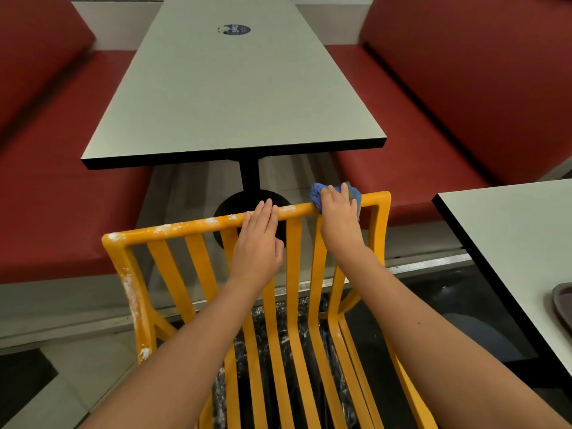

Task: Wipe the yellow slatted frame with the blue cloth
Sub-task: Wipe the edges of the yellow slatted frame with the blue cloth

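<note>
Setting: red padded booth benches point(433, 156) flank a long grey table point(229, 97) with a black edge and a black pedestal base point(250, 193); a round dark sticker point(234, 29) sits near the table's far end.
Side table: a second grey table point(520, 243) stands at the right, with the edge of a dark tray point(564, 300) on it.
Yellow slatted frame: the yellow slatted frame point(291, 289) stands in front of the person, just short of the long table's near end, its top rail running from lower left up to the right.
Dirt: white powdery smears point(173, 226) cover the left part of the top rail and the left upright; the right stretch of the rail looks clean.
Blue cloth: the blue cloth point(318, 196) is bunched on the top rail near its right corner, under the right hand.
Right hand: the right hand point(339, 212) presses down on the cloth, fingers curled over it and gripping it against the rail.
Left hand: the left hand point(260, 239) lies flat on the middle of the top rail, fingers straight and together, clasping nothing, just beside the right hand.
Floor: dark marbled flooring point(278, 345) shows between the slats.
</note>
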`<state>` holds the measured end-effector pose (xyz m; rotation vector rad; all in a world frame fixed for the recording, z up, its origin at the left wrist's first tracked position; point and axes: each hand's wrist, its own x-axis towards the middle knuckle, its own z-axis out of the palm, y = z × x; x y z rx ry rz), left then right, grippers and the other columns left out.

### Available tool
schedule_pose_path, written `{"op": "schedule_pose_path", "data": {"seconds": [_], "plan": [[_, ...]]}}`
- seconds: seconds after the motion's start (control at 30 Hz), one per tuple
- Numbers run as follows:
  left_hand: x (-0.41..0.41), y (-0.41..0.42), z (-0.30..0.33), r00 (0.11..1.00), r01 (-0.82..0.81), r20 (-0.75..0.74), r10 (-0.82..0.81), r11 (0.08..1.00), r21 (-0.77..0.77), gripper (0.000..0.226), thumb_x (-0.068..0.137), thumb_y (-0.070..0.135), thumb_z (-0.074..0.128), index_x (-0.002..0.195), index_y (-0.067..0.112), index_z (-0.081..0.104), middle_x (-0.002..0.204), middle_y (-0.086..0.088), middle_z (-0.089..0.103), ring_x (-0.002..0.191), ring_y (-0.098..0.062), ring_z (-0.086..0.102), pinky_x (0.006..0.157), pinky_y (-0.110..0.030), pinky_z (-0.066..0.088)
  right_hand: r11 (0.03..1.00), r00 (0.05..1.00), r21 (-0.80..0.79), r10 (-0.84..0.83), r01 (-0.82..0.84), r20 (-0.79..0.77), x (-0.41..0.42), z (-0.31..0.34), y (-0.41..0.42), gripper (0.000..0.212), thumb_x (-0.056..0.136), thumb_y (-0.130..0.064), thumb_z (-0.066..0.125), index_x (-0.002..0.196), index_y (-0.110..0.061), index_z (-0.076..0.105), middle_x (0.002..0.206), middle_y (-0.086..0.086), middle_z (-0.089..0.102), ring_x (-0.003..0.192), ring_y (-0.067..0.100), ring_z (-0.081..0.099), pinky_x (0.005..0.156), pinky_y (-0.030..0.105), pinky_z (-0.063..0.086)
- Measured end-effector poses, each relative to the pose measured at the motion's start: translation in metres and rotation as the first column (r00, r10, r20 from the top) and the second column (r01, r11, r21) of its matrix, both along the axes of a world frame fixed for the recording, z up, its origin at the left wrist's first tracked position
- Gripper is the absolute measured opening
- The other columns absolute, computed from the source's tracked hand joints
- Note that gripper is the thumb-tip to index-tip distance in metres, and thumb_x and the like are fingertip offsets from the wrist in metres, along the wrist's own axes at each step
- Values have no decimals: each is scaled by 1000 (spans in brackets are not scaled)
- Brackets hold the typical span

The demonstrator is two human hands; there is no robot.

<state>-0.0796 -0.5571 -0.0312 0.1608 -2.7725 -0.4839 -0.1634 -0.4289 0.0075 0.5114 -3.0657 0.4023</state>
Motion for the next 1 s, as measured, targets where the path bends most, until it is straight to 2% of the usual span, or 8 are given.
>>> {"op": "schedule_pose_path", "data": {"seconds": [0.2, 0.3, 0.43, 0.53, 0.67, 0.8, 0.9, 1.0], "plan": [[0, -3, 23, 995, 21, -103, 7, 963, 268, 58, 93, 3, 39, 147, 13, 20, 154, -1, 23, 141, -12, 17, 116, -28, 11, 985, 990, -132, 119, -108, 79, 16, 2, -21, 42, 93, 5, 41, 134, -4, 35, 142, 16, 38, 135, 32, 30, 106, 39, 32], [-13, -1, 36, 981, 186, -78, -176, 972, 144, 67, 87, -5, 40, 147, 12, 15, 155, -3, 18, 143, -11, 11, 118, -29, 6, 931, 976, -360, 137, -67, 172, 11, 1, -12, 59, 89, 2, 51, 141, -8, 26, 136, 17, 45, 121, 30, 47, 93, 35, 42], [-37, 17, 40, 959, 250, 145, -243, 968, -36, 69, 90, 2, 43, 148, 14, 9, 156, -2, 13, 143, -11, 5, 114, -25, -3, 887, 955, -453, 203, -86, 216, -1, 6, 11, 94, 79, -2, 67, 148, -8, 3, 153, 14, 22, 138, 27, 29, 108, 28, 29], [-42, 23, 35, 968, 230, 161, -194, 940, -251, 70, 91, 15, 46, 149, 13, 8, 152, -8, 23, 141, -20, 15, 116, -31, 1, 910, 944, -395, 235, -130, 230, -6, 5, 29, 98, 80, 2, 66, 149, -8, -3, 157, 11, 11, 142, 25, 23, 104, 21, 29], [-40, 33, 28, 970, 225, 192, -147, 840, -493, 75, 90, 33, 45, 148, 9, 5, 149, -18, 24, 139, -31, 17, 117, -39, 3, 972, 964, -65, 233, -226, 125, -13, -10, 56, 78, 88, 3, 51, 149, -3, 2, 158, 14, -3, 146, 30, -4, 118, 40, 18], [-51, 42, 21, 979, 163, 194, -59, 798, -580, 77, 89, 45, 52, 144, 0, 21, 139, -21, 38, 131, -34, 34, 114, -41, 17, 956, 956, 58, 283, -288, 82, -22, -16, 62, 76, 89, -2, 52, 149, -5, 6, 158, 11, 2, 146, 29, -6, 117, 43, 9], [-56, 43, 17, 989, 141, 122, -83, 777, -614, 62, 71, 32, 77, 121, 0, 57, 112, -16, 63, 106, -29, 59, 97, -36, 44, 942, 944, 60, 329, -330, 32, -24, -16, 64, 74, 86, -4, 57, 148, -1, 15, 154, 16, 18, 145, 32, 8, 117, 47, 14], [-57, 40, 8, 989, 127, 17, -144, 799, -588, 55, 69, 10, 75, 121, -2, 57, 116, -19, 63, 107, -33, 60, 93, -39, 48, 932, 934, 86, 356, -353, -20, -25, -19, 64, 75, 82, -5, 58, 146, 2, 19, 148, 19, 28, 140, 34, 20, 114, 46, 22]]}}
